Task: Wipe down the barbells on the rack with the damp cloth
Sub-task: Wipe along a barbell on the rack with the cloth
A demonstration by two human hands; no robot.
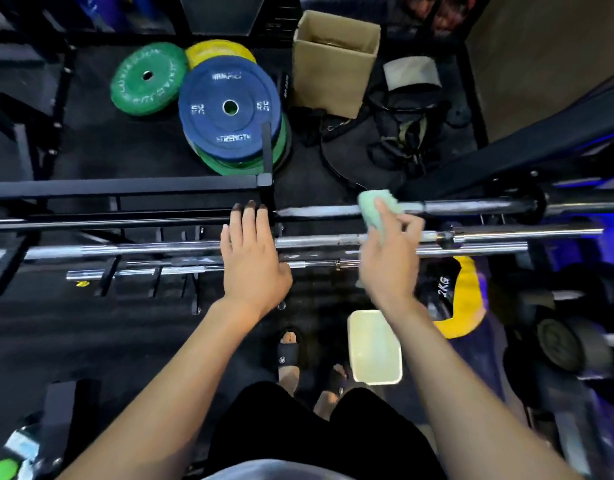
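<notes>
arms: bare, no sleeves | shorts [298, 434]: black | slides [287, 355]: black, open-toe | shirt hem [274, 471]: grey

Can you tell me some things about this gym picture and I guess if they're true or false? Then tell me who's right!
1. The right hand holds a green cloth against a barbell. True.
2. The left hand is squeezing a cloth too. False: its fingers are straight, resting over the bars, and its grip holds nothing.
3. The weight plate on top of the stack is red. False: it is blue, with green plates under it.
4. A cardboard box stands behind the plates, on the floor. True.
5. The pale tub sits by the person's feet. True.
</notes>
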